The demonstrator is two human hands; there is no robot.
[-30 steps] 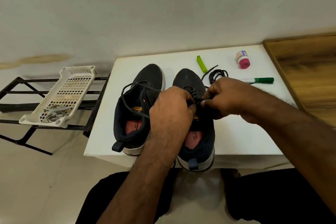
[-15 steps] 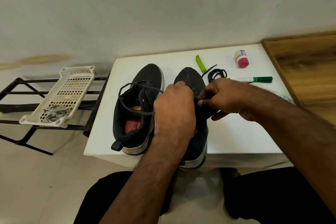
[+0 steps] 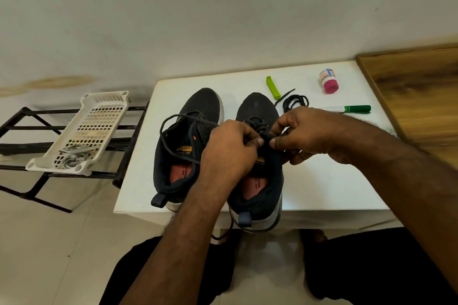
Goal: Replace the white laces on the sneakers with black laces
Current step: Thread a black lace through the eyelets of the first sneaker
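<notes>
Your left hand (image 3: 229, 148) and right hand (image 3: 303, 136) pinch thin black lace (image 3: 266, 136) over right dark mesh sneaker (image 3: 257, 156); lace runs crosswise, both hands equally near.

Two sneakers (image 3: 218, 153) are sitting side by side on the table (image 3: 322, 181). A coiled lace (image 3: 296, 101), marker (image 3: 352, 109) and jar (image 3: 329, 81) are lying behind them to the right. A basket (image 3: 84, 131) is resting on a rack (image 3: 29, 129) left of the table.

Two dark navy sneakers (image 3: 257, 156) with salmon-pink insoles sit on a white table (image 3: 322, 181). Nearby: a black lace coil (image 3: 296, 102), lime-green clip (image 3: 272, 87), green-capped marker (image 3: 347, 108), pink-capped bottle (image 3: 329, 81).
</notes>
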